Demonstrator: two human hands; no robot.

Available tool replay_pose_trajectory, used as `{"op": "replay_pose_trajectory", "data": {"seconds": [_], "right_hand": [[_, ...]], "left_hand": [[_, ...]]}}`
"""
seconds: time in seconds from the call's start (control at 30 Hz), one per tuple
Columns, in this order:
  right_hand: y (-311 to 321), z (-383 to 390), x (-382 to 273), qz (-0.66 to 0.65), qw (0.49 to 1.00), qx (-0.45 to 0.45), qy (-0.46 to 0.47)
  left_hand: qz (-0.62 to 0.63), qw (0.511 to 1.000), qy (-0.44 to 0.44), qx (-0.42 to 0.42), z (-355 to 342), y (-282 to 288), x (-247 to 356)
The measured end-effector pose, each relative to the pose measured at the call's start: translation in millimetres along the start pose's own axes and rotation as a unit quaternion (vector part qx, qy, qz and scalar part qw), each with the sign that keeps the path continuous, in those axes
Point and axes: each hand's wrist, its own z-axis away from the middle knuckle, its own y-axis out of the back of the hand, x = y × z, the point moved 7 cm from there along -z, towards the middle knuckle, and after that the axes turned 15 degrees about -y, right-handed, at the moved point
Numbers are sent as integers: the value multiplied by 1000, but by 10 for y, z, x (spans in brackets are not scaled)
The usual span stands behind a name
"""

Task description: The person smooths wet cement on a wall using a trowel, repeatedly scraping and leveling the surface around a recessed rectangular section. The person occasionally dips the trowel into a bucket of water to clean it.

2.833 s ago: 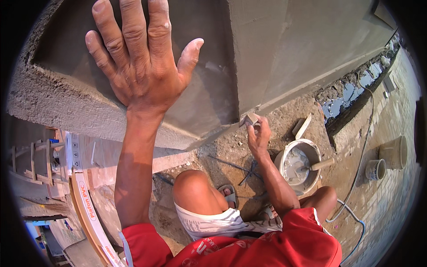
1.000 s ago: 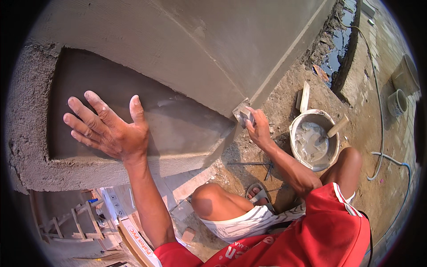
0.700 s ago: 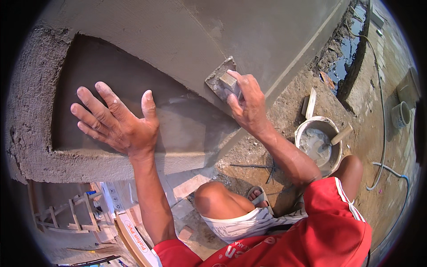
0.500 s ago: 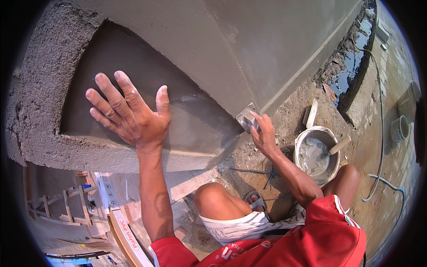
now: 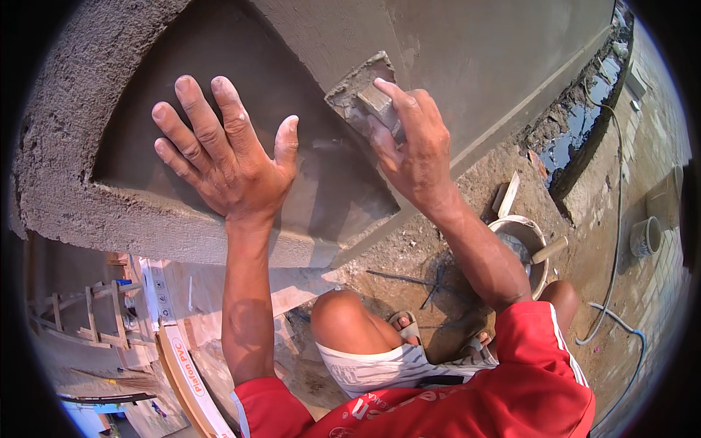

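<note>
My left hand (image 5: 226,150) is spread flat with its fingers apart, over the smooth dark recess (image 5: 299,87) in a grey plastered wall (image 5: 482,66). Whether its palm presses on the surface is hidden. In my right hand (image 5: 420,142) is a small plastering float (image 5: 361,91), a mortar-smeared square plate with a block handle. My thumb and fingers grip that block. The float lies against the plastered band along the recess's right edge.
By my right knee stands a bucket (image 5: 539,276) of pale wet mix with a wooden-handled tool (image 5: 549,250) in it. Beyond are a water-filled ditch (image 5: 584,120), a hose (image 5: 621,190) and another bucket (image 5: 645,237). A long carton (image 5: 191,372) and a wooden ladder (image 5: 91,314) lie lower left.
My right hand has carried the float up and left along the recess's edge from its lower right corner. My left hand stays spread over the recess. The view has shifted somewhat.
</note>
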Motion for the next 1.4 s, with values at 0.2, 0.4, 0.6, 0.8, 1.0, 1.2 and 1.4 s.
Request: {"op": "replay_pose_trajectory", "data": {"seconds": [0.2, 0.4, 0.6, 0.8, 1.0, 1.2, 1.4], "right_hand": [[-47, 1528, 1408, 92, 984, -87, -126], [449, 73, 193, 9, 999, 6, -36], [141, -525, -560, 3, 999, -7, 47], [-174, 1168, 1116, 65, 995, -46, -65], [199, 1074, 1265, 55, 986, -65, -145], [289, -297, 8, -3, 998, -56, -42], [-69, 1344, 1431, 105, 983, -99, -113]], "left_hand": [[16, 1000, -1, -12, 22, -80, 39], [52, 998, 8, 21, 4, -57, 16], [29, 1000, 4, -10, 28, -12, -30], [44, 999, 5, 6, -31, -25, 52], [50, 998, 9, 25, 15, -58, 2], [31, 999, 6, 3, 31, -6, -12], [62, 998, 12, 20, -21, -6, 55]]}}
